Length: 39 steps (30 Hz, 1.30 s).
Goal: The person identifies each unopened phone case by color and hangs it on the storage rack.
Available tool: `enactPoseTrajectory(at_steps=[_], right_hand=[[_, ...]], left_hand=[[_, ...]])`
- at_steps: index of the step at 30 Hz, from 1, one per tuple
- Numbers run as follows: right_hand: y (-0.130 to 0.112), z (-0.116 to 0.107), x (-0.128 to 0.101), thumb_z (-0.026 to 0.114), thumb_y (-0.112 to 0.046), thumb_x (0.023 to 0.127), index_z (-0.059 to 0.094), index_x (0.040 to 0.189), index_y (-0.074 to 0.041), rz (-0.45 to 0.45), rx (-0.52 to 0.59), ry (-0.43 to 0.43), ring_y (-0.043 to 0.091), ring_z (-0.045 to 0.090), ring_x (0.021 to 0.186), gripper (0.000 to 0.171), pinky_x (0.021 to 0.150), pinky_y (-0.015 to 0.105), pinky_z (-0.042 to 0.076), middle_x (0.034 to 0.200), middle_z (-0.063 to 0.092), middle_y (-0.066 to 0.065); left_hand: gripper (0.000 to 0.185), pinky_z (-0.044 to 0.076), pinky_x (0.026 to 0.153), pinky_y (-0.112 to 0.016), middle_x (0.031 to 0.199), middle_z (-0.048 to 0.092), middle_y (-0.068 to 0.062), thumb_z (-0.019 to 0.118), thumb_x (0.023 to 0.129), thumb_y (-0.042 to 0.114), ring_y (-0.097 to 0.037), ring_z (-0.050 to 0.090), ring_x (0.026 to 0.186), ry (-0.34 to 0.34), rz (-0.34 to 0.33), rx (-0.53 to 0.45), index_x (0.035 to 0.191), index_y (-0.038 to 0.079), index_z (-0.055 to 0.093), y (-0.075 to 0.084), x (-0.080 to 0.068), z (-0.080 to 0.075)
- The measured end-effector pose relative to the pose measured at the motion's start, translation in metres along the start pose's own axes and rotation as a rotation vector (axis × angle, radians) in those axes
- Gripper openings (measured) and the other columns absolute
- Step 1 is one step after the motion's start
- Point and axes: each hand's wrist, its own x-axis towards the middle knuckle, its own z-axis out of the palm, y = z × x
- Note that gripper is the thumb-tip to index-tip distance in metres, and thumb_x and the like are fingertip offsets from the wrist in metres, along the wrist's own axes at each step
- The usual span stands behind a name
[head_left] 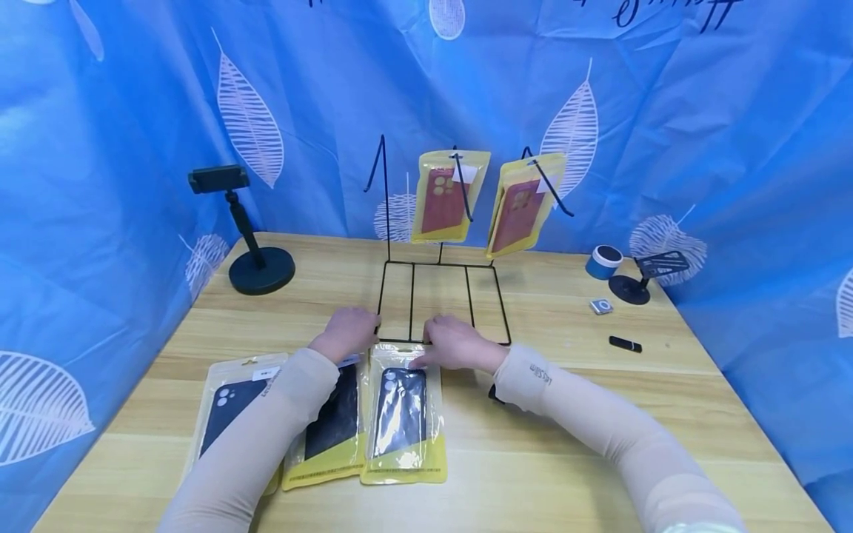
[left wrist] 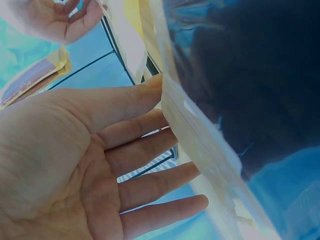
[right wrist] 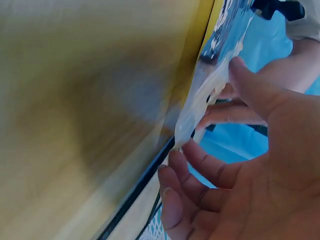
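Observation:
On the table lie three clear-and-yellow pouches, each with a dark phone case inside: the right pouch [head_left: 403, 414], the middle pouch [head_left: 333, 422] and the left pouch [head_left: 233, 403]. A black wire display rack [head_left: 440, 264] stands behind them. My left hand [head_left: 349, 331] is at the rack's front left corner; in the left wrist view its long fingers [left wrist: 150, 192] extend loosely beside a pouch's edge. At the top of the right pouch is my right hand [head_left: 456, 343], its thumb over the pouch corner and its fingertips near the rack's front bar, with a gap between thumb and fingers.
Two pouches with red phone cases, a left one [head_left: 445, 200] and a right one [head_left: 523, 211], hang from the rack's hooks. A black phone stand [head_left: 260, 268] is at the back left. Back right are a blue-and-white jar [head_left: 603, 263], a small stand [head_left: 629, 289] and a black stick [head_left: 625, 344].

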Motion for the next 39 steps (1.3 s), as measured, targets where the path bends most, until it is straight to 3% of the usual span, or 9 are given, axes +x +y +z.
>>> enactPoseTrajectory(at_steps=[5,10,15,19,24,29,35,39], right_hand=[[-0.005,0.001,-0.005,0.076,-0.067,0.073,0.063,0.114,-0.011,0.025,0.0,-0.039,0.019,0.06,0.092,0.071,0.078,0.035,0.05,0.104,0.065,0.002],[-0.004,-0.001,-0.007,0.077,-0.06,0.077,0.067,0.116,-0.01,0.03,0.033,-0.09,0.017,0.062,0.089,0.064,0.077,0.034,0.051,0.108,0.07,0.002],[0.005,-0.002,-0.009,0.069,-0.045,0.09,0.07,0.102,-0.012,-0.034,0.079,-0.118,0.013,0.059,0.076,0.035,0.069,0.032,0.049,0.092,0.069,0.0],[0.017,-0.007,-0.012,0.063,-0.032,0.097,0.065,0.096,-0.016,-0.1,0.163,-0.079,0.012,0.056,0.068,0.016,0.065,0.03,0.048,0.08,0.063,-0.004],[0.026,-0.025,-0.022,0.06,-0.032,0.099,0.063,0.1,-0.016,-0.207,0.392,0.071,0.011,0.055,0.062,0.016,0.059,0.028,0.049,0.078,0.062,-0.004],[0.027,-0.051,-0.04,0.063,-0.029,0.098,0.069,0.1,-0.017,-0.311,0.607,0.293,0.01,0.042,0.052,0.013,0.048,0.025,0.038,0.064,0.053,-0.001],[0.028,-0.075,-0.059,0.068,-0.013,0.094,0.072,0.095,-0.009,-0.374,0.641,0.529,0.007,0.047,0.053,0.005,0.049,0.023,0.037,0.07,0.066,0.003],[0.031,-0.092,-0.066,0.069,0.0,0.09,0.07,0.094,0.0,-0.417,0.676,0.75,0.005,0.042,0.049,0.004,0.044,0.021,0.032,0.072,0.067,0.009]], left_hand=[[0.028,0.055,0.085,-0.047,0.114,0.071,-0.015,0.068,0.094,0.023,-0.033,0.066,0.104,0.0,-0.007,-0.006,0.117,0.007,0.068,0.0,0.0,0.001],[0.024,0.056,0.082,-0.046,0.11,0.072,-0.014,0.068,0.094,0.021,-0.032,0.067,0.099,0.012,-0.004,-0.007,0.113,0.007,0.069,0.0,-0.001,0.0],[0.026,0.055,0.085,-0.046,0.112,0.071,-0.015,0.067,0.094,0.021,-0.032,0.067,0.102,0.006,-0.01,-0.01,0.116,0.007,0.069,0.001,-0.001,-0.001],[0.024,0.055,0.082,-0.046,0.111,0.071,-0.014,0.067,0.094,0.02,-0.032,0.067,0.1,0.009,-0.007,-0.01,0.114,0.007,0.069,0.002,-0.001,-0.002],[0.012,0.055,0.075,-0.045,0.096,0.072,-0.013,0.065,0.093,0.016,-0.028,0.067,0.085,0.034,-0.017,-0.011,0.096,0.006,0.071,0.002,-0.001,-0.002],[0.015,0.055,0.072,-0.046,0.086,0.071,-0.01,0.069,0.092,0.02,-0.026,0.066,0.077,0.062,-0.026,-0.006,0.083,0.008,0.066,0.001,0.0,0.001],[0.009,0.055,0.071,-0.045,0.088,0.071,-0.009,0.07,0.091,0.019,-0.026,0.067,0.08,0.065,0.003,-0.003,0.088,0.011,0.067,0.002,-0.001,0.001],[0.01,0.055,0.074,-0.044,0.092,0.072,-0.009,0.069,0.092,0.018,-0.026,0.068,0.083,0.042,0.008,-0.013,0.095,0.009,0.069,0.002,0.0,0.0]])
